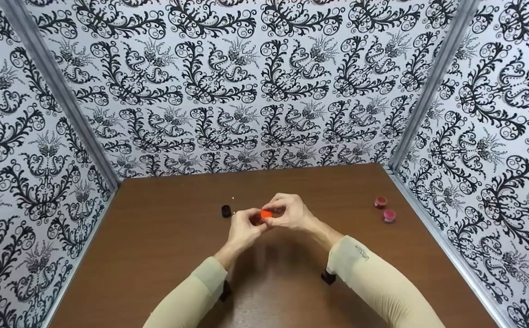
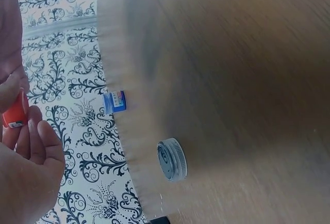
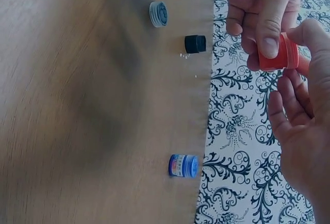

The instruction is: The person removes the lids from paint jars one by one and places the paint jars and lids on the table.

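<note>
Fingers (image 3: pixel 271 30), both hands (image 1: pixel 244 228) (image 1: pixel 295 214), pinch 1 orange jar (image 3: pixel 276 56); tbl (image 1: pixel 155 255): 1 blk jar (image 3: pixel 194 44), 1 blue jar (image 3: pixel 181 165), 2 reddish jars (image 1: pixel 389 216).

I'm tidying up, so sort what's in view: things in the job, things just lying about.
Job in hand:
- orange pot, held by left hand and right hand

Apparently just lying about:
- black pot
- blue pot
- grey pot or lid
- red pot
- pink pot
</note>
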The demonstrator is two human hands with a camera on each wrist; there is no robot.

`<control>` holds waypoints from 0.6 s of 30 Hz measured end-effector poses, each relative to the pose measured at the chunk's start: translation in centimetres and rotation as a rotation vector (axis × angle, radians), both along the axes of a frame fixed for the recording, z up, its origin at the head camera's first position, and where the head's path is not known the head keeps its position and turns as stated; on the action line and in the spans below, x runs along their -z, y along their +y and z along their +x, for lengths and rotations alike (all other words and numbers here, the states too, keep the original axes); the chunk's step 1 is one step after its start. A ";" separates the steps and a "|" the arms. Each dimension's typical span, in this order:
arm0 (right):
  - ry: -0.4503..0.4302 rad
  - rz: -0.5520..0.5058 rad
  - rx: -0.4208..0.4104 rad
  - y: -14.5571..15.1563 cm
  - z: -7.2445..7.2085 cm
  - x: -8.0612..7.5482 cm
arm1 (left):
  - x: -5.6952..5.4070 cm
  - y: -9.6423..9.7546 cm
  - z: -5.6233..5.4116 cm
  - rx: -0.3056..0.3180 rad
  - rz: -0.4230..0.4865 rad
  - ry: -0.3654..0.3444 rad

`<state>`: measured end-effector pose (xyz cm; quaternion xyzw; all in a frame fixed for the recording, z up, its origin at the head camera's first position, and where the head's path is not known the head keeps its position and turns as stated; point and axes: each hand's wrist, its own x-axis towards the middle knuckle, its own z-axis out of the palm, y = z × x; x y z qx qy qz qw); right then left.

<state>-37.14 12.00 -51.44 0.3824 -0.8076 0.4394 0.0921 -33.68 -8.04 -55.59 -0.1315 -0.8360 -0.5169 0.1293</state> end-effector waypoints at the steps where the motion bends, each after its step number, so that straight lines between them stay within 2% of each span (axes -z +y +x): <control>1: -0.014 -0.004 -0.012 0.0 0.0 0.0 | 0.0 0.0 0.0 0.003 0.000 -0.001; 6: -0.041 -0.017 -0.045 0.1 -0.2 0.4 | 0.2 0.1 0.0 0.020 0.010 -0.006; 12: -0.057 -0.018 -0.044 0.0 -0.2 0.6 | 0.3 0.0 0.1 0.009 0.004 0.003; 18: -0.074 -0.017 0.025 -0.3 0.2 0.4 | 0.2 0.3 0.1 -0.005 0.043 0.000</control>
